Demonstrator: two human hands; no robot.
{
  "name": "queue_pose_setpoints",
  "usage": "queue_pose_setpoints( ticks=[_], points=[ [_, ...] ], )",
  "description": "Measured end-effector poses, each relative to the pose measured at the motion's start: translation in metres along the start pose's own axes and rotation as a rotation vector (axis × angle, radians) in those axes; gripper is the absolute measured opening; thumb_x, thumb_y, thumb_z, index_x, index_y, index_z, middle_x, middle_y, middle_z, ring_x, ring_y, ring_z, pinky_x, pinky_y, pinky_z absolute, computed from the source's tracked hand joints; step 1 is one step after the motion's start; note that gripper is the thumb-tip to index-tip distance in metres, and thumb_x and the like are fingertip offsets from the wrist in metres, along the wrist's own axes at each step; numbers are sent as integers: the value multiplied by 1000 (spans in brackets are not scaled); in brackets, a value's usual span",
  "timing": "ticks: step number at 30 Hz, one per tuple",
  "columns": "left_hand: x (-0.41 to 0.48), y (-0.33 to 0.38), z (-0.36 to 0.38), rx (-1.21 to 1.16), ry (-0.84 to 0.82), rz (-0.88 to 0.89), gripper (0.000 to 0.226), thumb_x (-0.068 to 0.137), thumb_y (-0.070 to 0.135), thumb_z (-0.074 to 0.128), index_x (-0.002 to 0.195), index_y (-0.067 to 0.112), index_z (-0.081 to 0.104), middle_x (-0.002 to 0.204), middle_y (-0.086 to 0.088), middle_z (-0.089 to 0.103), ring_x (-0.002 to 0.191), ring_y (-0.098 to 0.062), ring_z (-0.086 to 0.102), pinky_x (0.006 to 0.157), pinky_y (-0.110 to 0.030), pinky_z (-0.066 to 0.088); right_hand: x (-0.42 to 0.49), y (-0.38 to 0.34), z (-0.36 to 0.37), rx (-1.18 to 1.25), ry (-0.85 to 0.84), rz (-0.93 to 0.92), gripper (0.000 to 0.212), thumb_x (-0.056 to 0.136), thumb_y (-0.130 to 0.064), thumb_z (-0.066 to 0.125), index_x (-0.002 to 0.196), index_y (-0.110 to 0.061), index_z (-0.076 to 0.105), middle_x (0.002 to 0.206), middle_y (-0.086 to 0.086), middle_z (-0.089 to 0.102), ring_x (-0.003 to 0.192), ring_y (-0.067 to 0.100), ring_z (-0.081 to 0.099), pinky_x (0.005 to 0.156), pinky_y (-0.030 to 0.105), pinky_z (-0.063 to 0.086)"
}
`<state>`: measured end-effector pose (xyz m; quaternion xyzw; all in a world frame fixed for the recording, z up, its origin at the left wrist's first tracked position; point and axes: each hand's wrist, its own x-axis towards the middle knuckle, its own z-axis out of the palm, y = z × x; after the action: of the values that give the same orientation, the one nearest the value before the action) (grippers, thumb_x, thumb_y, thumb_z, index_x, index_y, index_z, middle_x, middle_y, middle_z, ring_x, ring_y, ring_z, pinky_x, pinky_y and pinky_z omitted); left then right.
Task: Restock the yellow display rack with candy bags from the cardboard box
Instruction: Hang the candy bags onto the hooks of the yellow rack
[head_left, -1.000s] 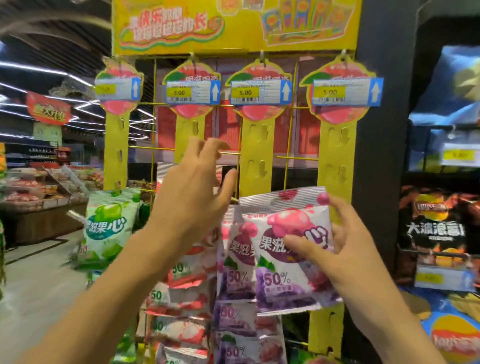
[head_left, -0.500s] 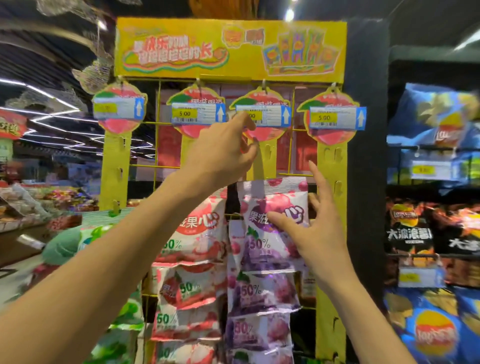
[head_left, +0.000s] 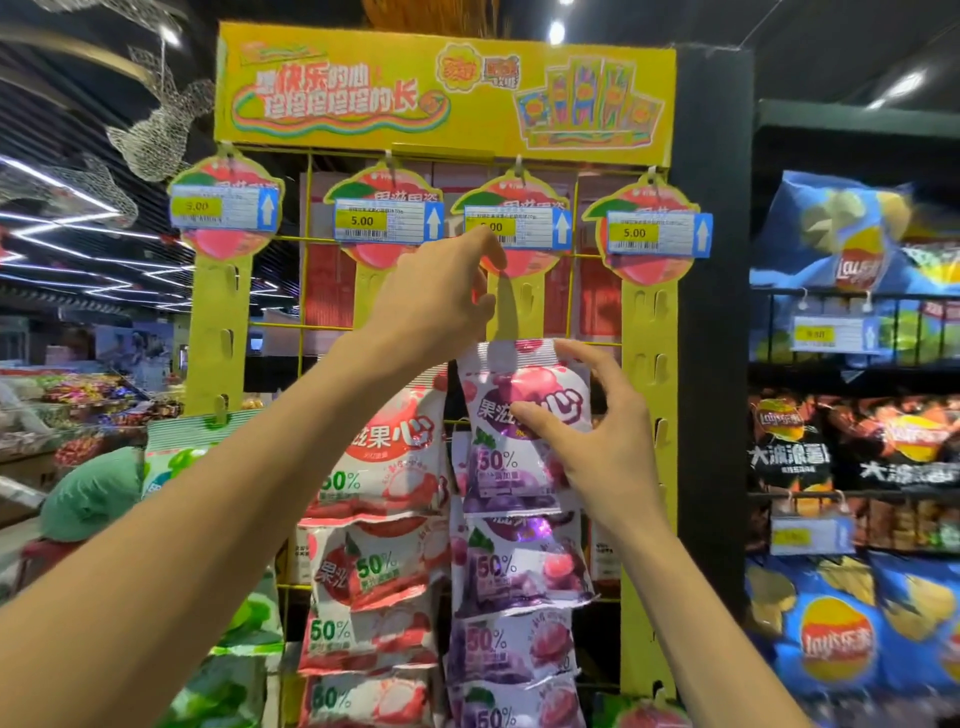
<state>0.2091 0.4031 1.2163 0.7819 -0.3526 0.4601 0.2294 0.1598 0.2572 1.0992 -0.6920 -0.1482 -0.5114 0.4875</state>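
Observation:
The yellow display rack (head_left: 649, 364) stands in front of me with four hanging strips under price tags. My left hand (head_left: 441, 301) reaches up to the third strip (head_left: 511, 312) and pinches its left edge just below the 5.00 price tag (head_left: 524, 228). My right hand (head_left: 597, 452) holds a purple candy bag (head_left: 519, 400) by its right side, with the bag's top edge against the same strip. Several more purple bags (head_left: 519, 571) hang below it. Red bags (head_left: 384, 457) fill the second strip. The cardboard box is out of view.
Green candy bags (head_left: 171, 457) hang on the leftmost strip. The rightmost strip (head_left: 649, 322) carries no bags in its upper part. A black shelf with chip bags (head_left: 841, 457) stands close on the right. A person's green cap (head_left: 88, 499) shows at the lower left, with a store aisle behind.
Both hands have risen along the rack. The left hand moved from the second strip up to the third strip's top, and the right hand lifted the purple bag higher.

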Motion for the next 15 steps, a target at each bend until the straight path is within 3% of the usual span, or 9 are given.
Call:
queue_pose_setpoints(
  ticks=[4, 7, 10, 15],
  points=[
    [0, -1, 0, -2, 6, 1, 28, 91, 16, 63, 117, 25, 57, 90, 8, 61, 88, -21, 62, 82, -39, 52, 1, 3, 2, -25, 9, 9, 60, 77, -27, 84, 130, -34, 57, 126, -18, 58, 112, -2, 60, 88, 17, 55],
    [-1, -2, 1, -17, 11, 8, 28, 91, 16, 63, 117, 25, 57, 93, 7, 62, 88, -20, 62, 82, -39, 53, 2, 3, 3, -36, 18, 11, 59, 77, -25, 84, 129, -33, 58, 124, -18, 58, 107, -12, 57, 83, 7, 51],
    [-3, -4, 0, -33, 7, 16, 28, 92, 16, 64, 118, 24, 57, 99, 5, 65, 89, -19, 63, 83, -41, 54, 1, 3, 4, -32, 19, 22, 58, 77, -23, 84, 127, -34, 58, 121, -18, 58, 103, -14, 58, 81, 9, 53],
    [-5, -6, 1, -55, 14, 31, 26, 92, 17, 64, 116, 22, 58, 100, 6, 65, 90, -16, 63, 80, -36, 53, -6, 6, 8, -77, 37, -9, 58, 79, -20, 82, 130, -30, 58, 114, -12, 57, 96, -21, 54, 74, -2, 42]
  ],
)
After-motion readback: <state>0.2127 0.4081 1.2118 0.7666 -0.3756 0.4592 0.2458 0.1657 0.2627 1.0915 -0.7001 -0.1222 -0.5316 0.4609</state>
